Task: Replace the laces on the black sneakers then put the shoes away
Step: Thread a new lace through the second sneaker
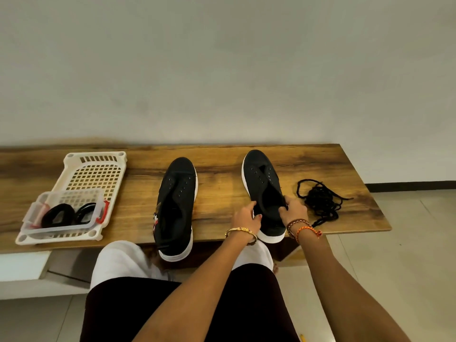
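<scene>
Two black sneakers [176, 208] unlaced on wooden bench [222, 188] | left hand [246, 217] and right hand [293, 211] grip right sneaker [265, 193] collar at 5 o'clock | loose black laces [320, 201] at 3 o'clock | coiled laces in clear box [65, 214] on white tray [93, 174] at 9 o'clock

matt black cloth sneakers [265, 188], smooth grained wood bench [222, 191], perforated cream plastic basket [81, 174].

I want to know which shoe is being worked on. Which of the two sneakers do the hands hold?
The right-hand sneaker, beside the loose lace pile: the left hand and right hand grip its collar. The other sneaker lies untouched.
</scene>
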